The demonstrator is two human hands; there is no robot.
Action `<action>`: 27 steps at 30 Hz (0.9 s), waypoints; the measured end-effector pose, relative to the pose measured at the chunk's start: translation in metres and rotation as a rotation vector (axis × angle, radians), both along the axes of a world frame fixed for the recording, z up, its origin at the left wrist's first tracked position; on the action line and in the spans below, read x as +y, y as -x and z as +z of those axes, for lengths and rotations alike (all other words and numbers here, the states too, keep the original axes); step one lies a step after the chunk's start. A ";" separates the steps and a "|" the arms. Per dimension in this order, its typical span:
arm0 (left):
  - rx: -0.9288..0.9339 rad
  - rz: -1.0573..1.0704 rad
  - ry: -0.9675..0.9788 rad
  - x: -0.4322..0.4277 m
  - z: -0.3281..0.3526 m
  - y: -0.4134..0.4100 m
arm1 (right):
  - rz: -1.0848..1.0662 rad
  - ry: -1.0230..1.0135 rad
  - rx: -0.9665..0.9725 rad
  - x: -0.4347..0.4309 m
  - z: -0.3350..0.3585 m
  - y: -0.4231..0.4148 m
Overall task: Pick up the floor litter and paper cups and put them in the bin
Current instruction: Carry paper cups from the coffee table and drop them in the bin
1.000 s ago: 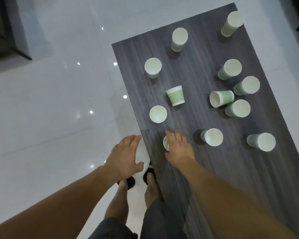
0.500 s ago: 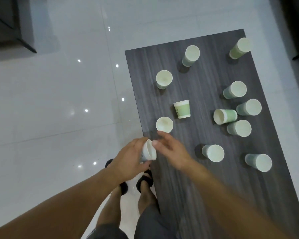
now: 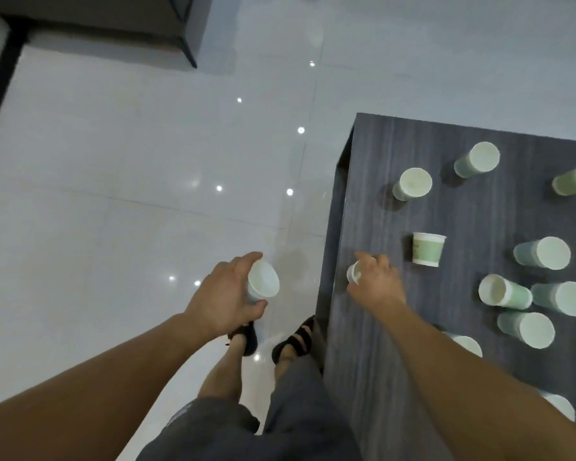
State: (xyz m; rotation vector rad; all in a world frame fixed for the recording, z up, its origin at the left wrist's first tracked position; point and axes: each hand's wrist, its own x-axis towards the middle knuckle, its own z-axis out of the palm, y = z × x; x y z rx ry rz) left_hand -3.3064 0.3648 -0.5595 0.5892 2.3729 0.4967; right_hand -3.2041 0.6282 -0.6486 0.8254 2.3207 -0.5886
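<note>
Holds one cup [image 3: 263,282] in left hand [image 3: 223,297], over floor [image 3: 113,194] at nine o'clock of table [image 3: 373,211]; grips second cup [image 3: 353,272] with right hand [image 3: 378,286], freed by the handover. Leaves more cups [image 3: 542,252] at three o'clock; bin unseen.

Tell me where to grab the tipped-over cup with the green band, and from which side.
Take the tipped cup round its green side wall, coming down from above and pinching across its left and right flanks. It lies on its side, wall up, wider rim pointing away, with bare table around it.
</note>
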 end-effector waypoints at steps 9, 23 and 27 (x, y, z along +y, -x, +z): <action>0.101 0.388 -0.107 -0.093 0.100 -0.007 | 0.453 0.073 0.298 -0.120 0.139 0.093; 0.307 0.889 -0.110 -0.423 0.169 -0.053 | 1.007 0.053 0.352 -0.458 0.251 0.135; 0.330 1.094 -0.075 -0.517 0.173 -0.089 | 1.202 0.101 0.403 -0.575 0.264 0.139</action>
